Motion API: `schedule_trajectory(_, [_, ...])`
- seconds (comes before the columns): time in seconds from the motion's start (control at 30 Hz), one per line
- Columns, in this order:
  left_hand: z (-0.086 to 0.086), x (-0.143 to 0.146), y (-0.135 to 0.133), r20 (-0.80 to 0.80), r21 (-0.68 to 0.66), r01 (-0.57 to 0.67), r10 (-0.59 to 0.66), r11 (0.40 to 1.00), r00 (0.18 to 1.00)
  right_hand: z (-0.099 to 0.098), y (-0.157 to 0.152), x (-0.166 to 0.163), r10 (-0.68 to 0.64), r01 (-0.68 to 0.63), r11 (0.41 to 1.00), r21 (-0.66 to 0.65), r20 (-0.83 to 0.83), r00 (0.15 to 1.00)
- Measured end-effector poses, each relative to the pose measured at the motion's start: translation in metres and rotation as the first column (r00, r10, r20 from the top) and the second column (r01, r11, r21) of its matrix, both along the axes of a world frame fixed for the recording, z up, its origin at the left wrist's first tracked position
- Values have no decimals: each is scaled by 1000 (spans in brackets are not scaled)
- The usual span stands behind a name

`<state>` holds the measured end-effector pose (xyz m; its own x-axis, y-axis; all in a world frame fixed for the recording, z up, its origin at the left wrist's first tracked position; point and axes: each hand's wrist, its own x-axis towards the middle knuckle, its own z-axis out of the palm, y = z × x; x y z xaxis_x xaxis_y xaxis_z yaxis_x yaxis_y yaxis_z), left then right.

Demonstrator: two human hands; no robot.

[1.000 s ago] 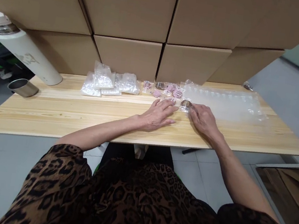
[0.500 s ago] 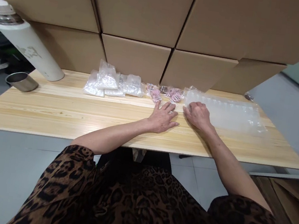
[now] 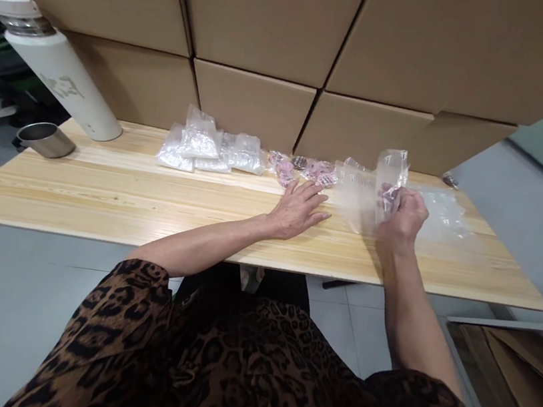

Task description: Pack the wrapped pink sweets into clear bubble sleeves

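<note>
Two hands show on my feed: my right hand (image 3: 403,219) is curled shut around a clear plastic bag (image 3: 391,173), lifted upright above the bench (image 3: 150,206); my left hand (image 3: 297,210) lies open, fingers spread flat on the wood, beside small pink packets (image 3: 307,168).

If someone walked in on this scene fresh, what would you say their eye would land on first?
Probably the right hand, raised above the wooden table and pinching a small clear plastic bag upright. Next, the left hand lying flat on the table beside a scatter of pink packaged items. Then the wall of cardboard boxes behind, and the white flask at far left.
</note>
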<state>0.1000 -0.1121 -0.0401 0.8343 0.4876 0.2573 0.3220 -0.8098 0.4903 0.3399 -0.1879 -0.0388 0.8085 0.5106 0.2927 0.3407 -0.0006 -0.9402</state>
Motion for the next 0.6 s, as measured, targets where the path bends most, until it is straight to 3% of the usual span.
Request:
schedule_trajectory(0.1, [8,-5,-7,191,-305,52,7,951,982,3,-24,-47,91,-99,993,65,113,989])
schedule_trajectory(0.13, [10,-7,-12,241,-452,80,35,889,970,2,-32,-67,143,-154,987,45,188,972])
schedule_trajectory(0.2, [13,-13,-22,296,-698,133,115,704,948,0,-46,-105,285,-293,956,-30,340,896])
schedule_trajectory(0.27, [15,-24,-32,309,-814,149,202,562,929,-2,-55,-137,472,-473,872,-125,470,746])
schedule_trajectory(0.37, [19,-52,-39,256,-878,38,400,477,880,-1,-65,-161,682,-683,689,-243,536,497])
schedule_trajectory(0.43, [24,-80,-36,162,-916,-63,510,396,844,2,-69,-161,720,-723,641,-259,529,449])
schedule_trajectory(0.5, [32,-112,-30,73,-934,-136,548,331,833,7,-68,-149,690,-680,685,-261,530,493])
schedule_trajectory(0.6, [39,-157,-18,-5,-915,-251,610,317,792,13,-52,-115,583,-507,806,-306,560,589])
